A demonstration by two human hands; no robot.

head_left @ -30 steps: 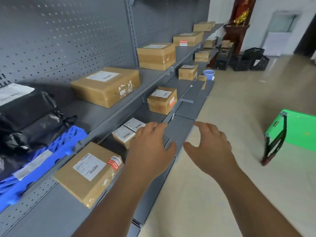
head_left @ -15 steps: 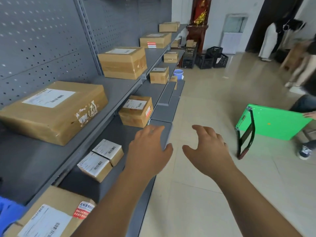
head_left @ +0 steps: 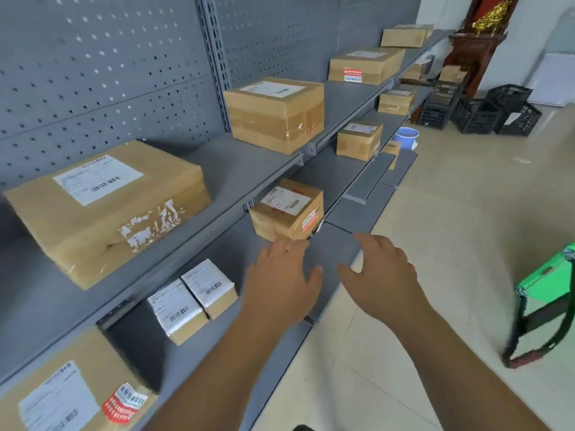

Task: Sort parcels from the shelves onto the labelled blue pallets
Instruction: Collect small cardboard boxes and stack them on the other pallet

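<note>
- Item: small brown parcel (head_left: 286, 209) with a white label on top and a red sticker on its near-right face. It stands on the middle shelf (head_left: 339, 244), straight ahead of the left fingertips and ahead-left of the right ones.
- Orientation: a bottom corner is turned toward the fingers. The sides look near equal, so no long axis can be told.
- Left hand (head_left: 281, 275): the nearer. Palm down, fingers (head_left: 277, 250) straight and slightly apart, tips at the parcel's near lower edge. Whether they touch it or fall just short cannot be told. It holds nothing.
- Right hand (head_left: 382, 272): palm down, fingers (head_left: 373, 244) gently curved and apart, thumb out toward the left hand. It is clear of the parcel and holds nothing.
- Judgement: a two-handed reach. The right hand must go forward and left to meet the stickered face.
- Blue pallets: not in view.
</note>
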